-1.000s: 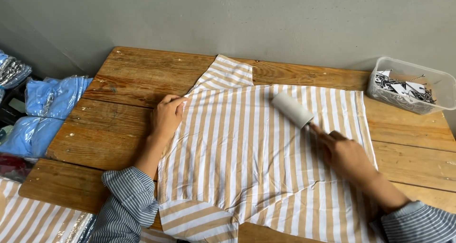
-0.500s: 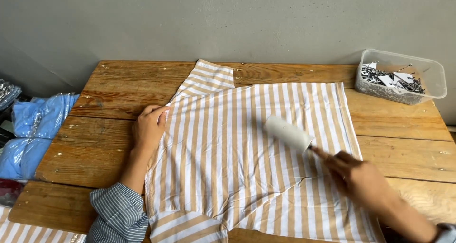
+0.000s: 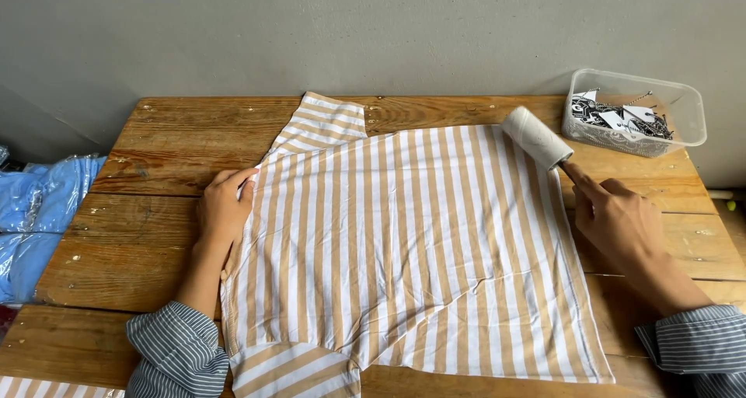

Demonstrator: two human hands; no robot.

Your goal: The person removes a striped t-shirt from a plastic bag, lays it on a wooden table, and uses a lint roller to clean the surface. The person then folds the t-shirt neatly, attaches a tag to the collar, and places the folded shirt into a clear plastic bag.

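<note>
A tan-and-white striped shirt (image 3: pixel 404 242) lies spread flat on a wooden table (image 3: pixel 148 172). My left hand (image 3: pixel 225 207) rests palm down on the shirt's left edge, near the shoulder. My right hand (image 3: pixel 622 223) grips the handle of a white lint roller (image 3: pixel 536 137), whose roll sits on the shirt's far right corner.
A clear plastic tub (image 3: pixel 637 114) holding several black-and-white tags stands at the table's back right. Blue garments in clear bags (image 3: pixel 39 219) are stacked left of the table. More striped cloth (image 3: pixel 39 386) shows at the bottom left. A grey wall runs behind.
My right hand has swept the lint roller from the middle of the shirt out to its far right corner. My left hand stays pressed on the left edge.
</note>
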